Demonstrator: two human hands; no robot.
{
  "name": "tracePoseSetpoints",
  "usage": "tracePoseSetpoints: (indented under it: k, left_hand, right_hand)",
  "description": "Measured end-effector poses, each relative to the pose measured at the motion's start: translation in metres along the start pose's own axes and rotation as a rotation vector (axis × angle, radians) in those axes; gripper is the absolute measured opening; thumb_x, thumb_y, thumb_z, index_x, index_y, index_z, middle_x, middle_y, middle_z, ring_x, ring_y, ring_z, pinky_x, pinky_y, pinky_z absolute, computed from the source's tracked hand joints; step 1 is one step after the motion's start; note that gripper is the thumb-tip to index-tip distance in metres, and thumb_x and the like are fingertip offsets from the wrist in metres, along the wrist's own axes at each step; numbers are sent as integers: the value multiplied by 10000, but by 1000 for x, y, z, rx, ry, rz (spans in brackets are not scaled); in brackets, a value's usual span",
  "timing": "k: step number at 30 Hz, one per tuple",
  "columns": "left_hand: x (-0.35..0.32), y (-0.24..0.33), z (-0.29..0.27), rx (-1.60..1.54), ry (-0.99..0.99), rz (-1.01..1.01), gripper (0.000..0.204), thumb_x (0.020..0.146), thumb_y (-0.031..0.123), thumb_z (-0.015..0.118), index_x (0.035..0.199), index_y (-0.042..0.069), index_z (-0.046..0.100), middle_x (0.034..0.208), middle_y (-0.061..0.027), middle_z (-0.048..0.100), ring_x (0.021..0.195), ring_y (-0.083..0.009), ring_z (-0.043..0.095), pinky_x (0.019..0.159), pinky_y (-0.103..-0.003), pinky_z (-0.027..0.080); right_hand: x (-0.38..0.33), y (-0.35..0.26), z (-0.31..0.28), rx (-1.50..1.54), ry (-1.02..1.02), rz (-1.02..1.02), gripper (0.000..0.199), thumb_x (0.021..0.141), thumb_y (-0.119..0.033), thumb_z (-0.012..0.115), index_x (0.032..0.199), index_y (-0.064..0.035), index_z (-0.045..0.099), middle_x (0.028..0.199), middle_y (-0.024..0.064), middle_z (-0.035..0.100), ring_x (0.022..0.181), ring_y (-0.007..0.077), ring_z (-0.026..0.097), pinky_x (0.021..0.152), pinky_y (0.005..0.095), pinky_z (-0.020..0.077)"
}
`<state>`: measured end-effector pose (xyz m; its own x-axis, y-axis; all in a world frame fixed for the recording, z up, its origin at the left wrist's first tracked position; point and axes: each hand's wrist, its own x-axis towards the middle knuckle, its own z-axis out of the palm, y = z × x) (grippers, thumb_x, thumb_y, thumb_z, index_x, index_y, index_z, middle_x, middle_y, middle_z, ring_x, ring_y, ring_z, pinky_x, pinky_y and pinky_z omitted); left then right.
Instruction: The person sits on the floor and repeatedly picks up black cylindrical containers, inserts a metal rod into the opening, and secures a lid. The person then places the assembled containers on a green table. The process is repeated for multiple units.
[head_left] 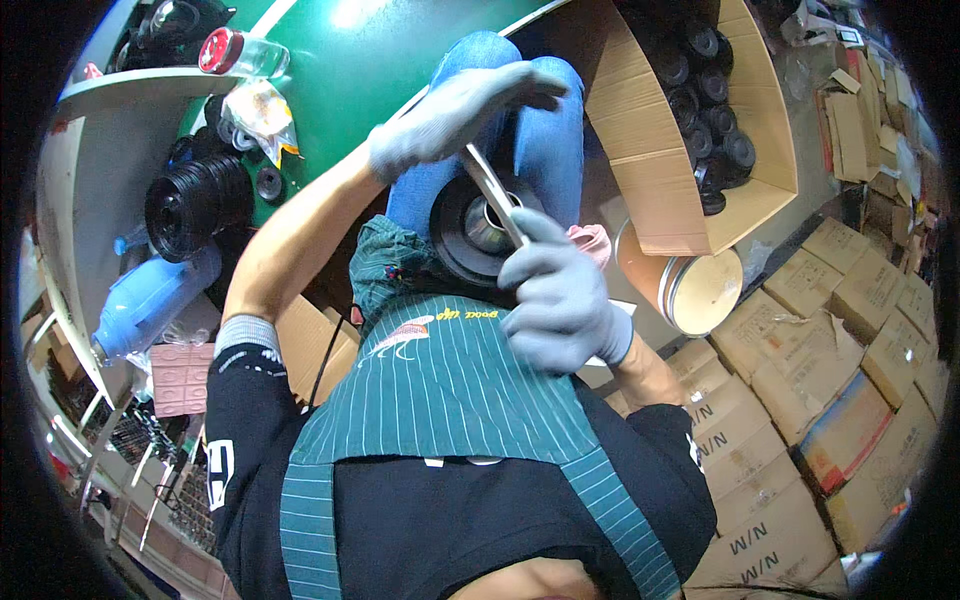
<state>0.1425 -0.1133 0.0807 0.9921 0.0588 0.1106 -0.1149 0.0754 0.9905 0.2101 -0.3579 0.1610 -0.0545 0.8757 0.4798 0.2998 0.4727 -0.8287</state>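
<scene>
A black round part (453,222) with a shiny metal hub (487,232) in its middle rests in my lap, between my knees and the apron. My right hand (560,300), in a grey glove, is closed around the near end of a flat silver metal bar (488,183). The bar slants across the hub, and its far end reaches the underside of my left hand (455,118). That hand, also gloved in grey, is held above my knees with its fingers stretched out. Whether its palm touches the bar, I cannot tell.
An open carton (640,140) with several black round parts (712,85) stands at the right, near a round drum (703,290). Stacked cartons (740,460) fill the lower right. On the left are a red-lidded jar (245,54), stacked black discs (198,205) and a blue bottle-shaped object (155,300).
</scene>
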Motion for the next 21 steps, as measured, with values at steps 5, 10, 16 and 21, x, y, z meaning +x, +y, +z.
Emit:
tracePoseSetpoints:
  k: [5,10,16,21]
  left_hand:
    - [77,-15,54,-171,-408,-28,635,1173,476,397,1337,-46,720,1272,-203,771,1209,-299,726,1134,-430,523]
    - [91,-32,66,-204,-481,-89,675,1154,526,432,1202,-44,790,1146,-166,815,1027,-256,777,1019,-397,581]
    - [62,21,11,446,-324,190,585,1135,462,478,979,38,850,868,-154,800,802,-270,762,807,-402,603]
    - [29,18,19,574,-248,430,473,1068,374,617,755,36,725,688,-185,627,639,-338,614,655,-420,507]
  right_hand:
    - [55,-11,40,-268,-640,193,430,844,-455,726,606,-107,644,534,70,578,548,287,626,746,462,584]
    - [85,12,60,-286,-563,141,388,842,-446,715,688,-92,676,569,83,619,574,288,667,589,415,531]
    - [61,7,23,-12,-125,-6,389,793,-338,771,1066,-68,835,779,50,720,800,232,724,1034,506,567]
    - [41,-26,2,136,212,145,647,1103,-545,466,1123,17,786,893,117,783,949,325,759,1097,611,490]
